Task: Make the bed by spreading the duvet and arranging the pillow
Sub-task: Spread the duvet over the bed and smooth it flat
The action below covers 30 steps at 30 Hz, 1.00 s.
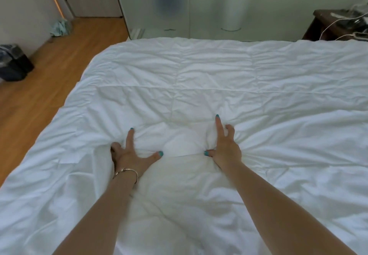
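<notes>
On the left hand (130,155) the teal-nailed fingers (129,138) are partly spread, index straight forward, thumb out to the side, the outer fingers curled down into a fold of the white quilted duvet (199,79). The right hand (224,147) has its index pointing straight ahead while the thumb and remaining fingers claw a bunch of the same cloth, so creases fan out from both grips. Between the two hands the fabric stands up in a soft puffed ridge; this looks like gathering the cover to tug or shift it flatter across the bed. The duvet already lies over nearly the whole mattress, wrinkled, its far edge near the frosted glass partition (219,5). A thin metal bangle (127,172) circles the left wrist. No pillow can be made out; whether one lies under the cover or outside the view cannot be told. The dark wooden bedside stand (326,25) with white cables is cut off at the right edge, and a black bin (14,63) sits on the wooden floor (59,55).
</notes>
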Each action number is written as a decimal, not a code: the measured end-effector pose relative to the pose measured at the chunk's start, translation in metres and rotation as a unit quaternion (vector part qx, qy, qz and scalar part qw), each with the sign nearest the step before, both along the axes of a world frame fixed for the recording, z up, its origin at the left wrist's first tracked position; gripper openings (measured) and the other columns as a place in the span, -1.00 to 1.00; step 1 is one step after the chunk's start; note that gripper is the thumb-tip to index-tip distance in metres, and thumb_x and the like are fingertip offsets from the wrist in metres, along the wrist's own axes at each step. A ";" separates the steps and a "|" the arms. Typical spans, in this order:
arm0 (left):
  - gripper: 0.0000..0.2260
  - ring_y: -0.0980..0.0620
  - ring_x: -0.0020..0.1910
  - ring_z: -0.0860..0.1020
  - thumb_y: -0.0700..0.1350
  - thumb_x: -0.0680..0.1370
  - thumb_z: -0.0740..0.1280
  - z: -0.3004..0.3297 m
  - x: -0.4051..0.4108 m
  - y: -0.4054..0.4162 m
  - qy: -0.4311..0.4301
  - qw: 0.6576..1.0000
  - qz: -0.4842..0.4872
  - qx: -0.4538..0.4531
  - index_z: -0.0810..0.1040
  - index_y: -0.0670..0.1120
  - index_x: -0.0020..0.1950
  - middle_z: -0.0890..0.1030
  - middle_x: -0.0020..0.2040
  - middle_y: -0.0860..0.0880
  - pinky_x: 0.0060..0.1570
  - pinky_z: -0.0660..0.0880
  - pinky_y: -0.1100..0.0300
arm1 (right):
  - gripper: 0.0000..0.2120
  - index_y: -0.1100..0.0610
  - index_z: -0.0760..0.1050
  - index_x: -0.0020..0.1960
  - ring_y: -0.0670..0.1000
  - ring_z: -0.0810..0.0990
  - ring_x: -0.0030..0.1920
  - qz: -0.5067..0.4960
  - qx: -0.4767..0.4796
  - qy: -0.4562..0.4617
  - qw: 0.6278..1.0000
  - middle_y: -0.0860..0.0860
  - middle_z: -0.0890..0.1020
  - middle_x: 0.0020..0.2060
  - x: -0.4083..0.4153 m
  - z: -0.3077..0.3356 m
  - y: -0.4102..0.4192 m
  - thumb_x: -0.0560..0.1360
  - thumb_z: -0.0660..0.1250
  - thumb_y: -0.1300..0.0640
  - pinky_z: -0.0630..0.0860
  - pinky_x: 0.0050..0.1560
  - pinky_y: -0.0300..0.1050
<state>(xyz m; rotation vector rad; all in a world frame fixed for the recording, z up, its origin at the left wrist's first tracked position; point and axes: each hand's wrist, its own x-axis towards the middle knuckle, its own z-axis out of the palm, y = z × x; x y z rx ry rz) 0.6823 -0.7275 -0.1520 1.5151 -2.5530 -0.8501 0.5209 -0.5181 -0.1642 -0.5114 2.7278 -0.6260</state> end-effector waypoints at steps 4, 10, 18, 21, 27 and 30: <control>-0.16 -0.13 0.20 0.25 0.35 0.17 0.51 0.009 0.012 0.005 -0.002 1.000 -0.016 -0.027 0.26 -0.07 0.23 0.19 0.09 -0.10 0.32 0.20 0.10 | -0.20 -0.10 0.17 0.45 0.03 0.47 -0.15 -0.010 0.002 -0.005 1.000 0.02 0.19 0.17 0.006 0.007 0.000 0.36 0.54 0.01 0.53 -0.13 -0.07; -0.15 -0.14 0.09 0.30 0.29 0.09 0.58 0.070 0.002 -0.018 0.018 0.976 -0.055 -0.212 0.33 -0.20 0.11 0.34 0.08 -0.19 0.17 0.13 0.04 | -0.65 0.13 0.37 0.04 0.18 0.52 -0.13 -0.054 -0.121 0.088 0.987 0.05 0.29 0.03 0.001 0.057 0.010 0.42 0.48 0.05 0.43 -0.16 -0.08; 0.02 -0.12 0.53 -0.08 0.41 0.32 0.35 0.032 -0.059 -0.029 -0.069 0.984 -0.154 -0.063 -0.18 0.14 0.55 -0.01 0.55 -0.10 0.51 -0.15 0.00 | -0.20 -0.11 0.00 0.56 0.11 -0.07 0.55 0.003 -0.033 0.074 0.997 -0.03 -0.19 0.56 -0.021 0.007 0.020 0.45 0.18 -0.40 0.01 0.52 0.13; -0.16 -0.02 0.51 -0.34 0.48 0.41 0.13 -0.009 -0.051 -0.025 -0.076 0.986 -0.149 -0.010 -0.30 0.29 0.50 -0.34 0.54 0.08 0.47 -0.29 0.05 | -0.36 -0.28 -0.14 0.54 0.13 -0.20 0.56 0.043 0.057 0.175 0.982 -0.05 -0.10 0.58 -0.010 -0.020 0.023 0.50 -0.19 -0.42 -0.21 0.52 0.10; -0.28 -0.13 0.52 -0.31 0.39 0.53 -0.11 0.007 -0.058 -0.009 -0.199 0.959 -0.159 -0.127 -0.49 0.12 0.43 -0.32 0.55 -0.08 0.51 -0.13 -0.08 | -0.38 -0.30 -0.31 0.51 0.07 -0.36 0.53 0.073 0.072 0.123 0.987 -0.08 -0.25 0.56 -0.026 -0.031 0.024 0.51 -0.23 -0.40 -0.29 0.52 0.09; -0.30 -0.21 0.52 -0.27 0.43 0.50 -0.15 0.018 -0.034 0.053 -0.207 0.961 -0.138 -0.120 -0.43 0.18 0.44 -0.26 0.56 -0.16 0.40 -0.19 -0.27 | -0.38 -0.33 -0.41 0.46 0.04 -0.42 0.51 0.092 0.088 0.080 0.989 -0.12 -0.36 0.53 -0.036 -0.034 0.026 0.46 -0.32 -0.42 -0.34 0.50 0.07</control>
